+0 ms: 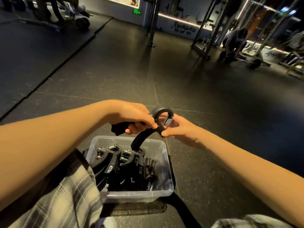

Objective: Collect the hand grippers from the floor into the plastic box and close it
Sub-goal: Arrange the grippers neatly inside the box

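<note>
Both hands hold one gripper in the air just above the far rim of the box. The left hand has its fingers curled round the upper handle. The right hand pinches the frame just below the spring, thumb and fingertips closed on it. The lower handle curves down and its end dips inside the box, close to or touching the pile; I cannot tell which.

Risks, as I judge them:
- The right hand's fingertips sit right beside the coil, so if the left hand squeezes or the handles shift, skin could get nipped.
- The dipping handle could hook on a gripper already stowed and drag it up, or jam across the top.
- A gripper left crosswise or standing proud would likely stop the lid seating.

No lid can be made out for certain. A dark flat shape shows under the box, but what it is I cannot say.

The box is clear plastic and open, low down close in front of the person, with the floor around it. It holds several black grippers with metal springs, packed mostly toward its left and middle, heads up near the far wall. The right side looks to have some room.
</note>
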